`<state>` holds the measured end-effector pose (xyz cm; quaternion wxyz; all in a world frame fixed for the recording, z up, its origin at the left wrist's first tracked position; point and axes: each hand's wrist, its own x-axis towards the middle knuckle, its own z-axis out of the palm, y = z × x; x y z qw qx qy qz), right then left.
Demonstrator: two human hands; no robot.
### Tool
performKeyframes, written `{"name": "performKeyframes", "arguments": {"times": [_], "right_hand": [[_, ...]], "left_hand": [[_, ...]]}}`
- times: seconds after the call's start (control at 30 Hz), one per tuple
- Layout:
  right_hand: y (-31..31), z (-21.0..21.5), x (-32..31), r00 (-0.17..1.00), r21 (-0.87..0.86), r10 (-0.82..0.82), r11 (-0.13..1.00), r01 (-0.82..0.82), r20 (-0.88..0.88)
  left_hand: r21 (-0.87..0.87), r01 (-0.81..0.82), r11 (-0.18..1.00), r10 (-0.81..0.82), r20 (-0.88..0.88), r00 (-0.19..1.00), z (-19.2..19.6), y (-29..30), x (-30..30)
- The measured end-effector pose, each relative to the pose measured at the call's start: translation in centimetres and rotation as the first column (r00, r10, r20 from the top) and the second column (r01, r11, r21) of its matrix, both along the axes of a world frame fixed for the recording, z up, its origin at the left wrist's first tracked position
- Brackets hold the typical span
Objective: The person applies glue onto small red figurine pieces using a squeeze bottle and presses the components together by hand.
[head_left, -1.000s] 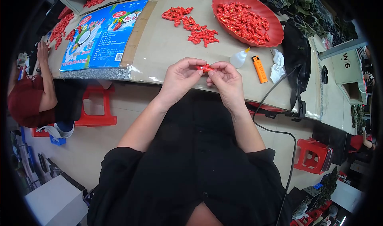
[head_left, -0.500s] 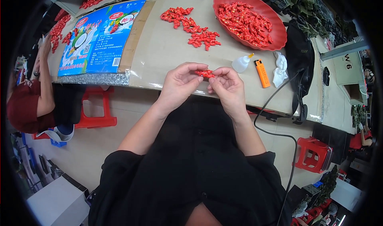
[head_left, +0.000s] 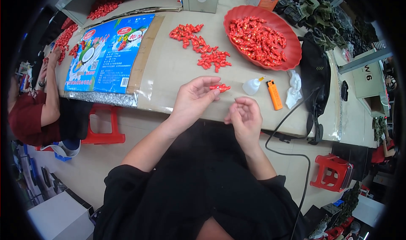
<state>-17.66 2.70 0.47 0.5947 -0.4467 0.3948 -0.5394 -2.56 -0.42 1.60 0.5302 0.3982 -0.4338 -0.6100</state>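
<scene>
Presently the left hand (head_left: 191,99) pinches a red piece (head_left: 221,88) between thumb and fingertips, just above the table's (head_left: 163,77) near edge. Beside it, apart from the piece, the right hand (head_left: 246,120) is loosely half-curled. Beyond lie a red pile (head_left: 215,60), a bottle (head_left: 251,87), a lighter (head_left: 275,96) and a filled red bowl (head_left: 292,56).

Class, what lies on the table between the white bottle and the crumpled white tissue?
In the head view, an orange lighter lies between the bottle and the tissue.
</scene>
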Motion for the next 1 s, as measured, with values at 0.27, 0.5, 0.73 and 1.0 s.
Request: {"name": "performKeyframes", "arguments": {"times": [0.27,0.5,0.73,1.0], "right_hand": [[-0.5,-0.3,-2.0,0.934,-0.245,-0.353,0.912,0.329,-0.061],[-0.9,-0.5,-2.1,0.944,-0.233,-0.314,0.93,0.285,-0.098],[-1.0,-0.5,-2.7,0.916,-0.269,-0.38,0.903,0.336,-0.13],[-3.4,0.4,-2.1,0.704,-0.463,-0.466,0.86,0.216,-0.536]], "left_hand": [[-0.671,0.08,0.737,0.448,0.573,0.686,1.6,-8.8,-4.2],[-0.531,0.213,0.82,0.382,0.785,0.489,2.5,-12.0,-5.9],[-0.608,0.115,0.785,0.532,0.758,0.378,1.6,-10.6,3.2],[-0.573,0.268,0.774,0.509,0.816,0.274,-0.5,-9.6,8.9]]}}
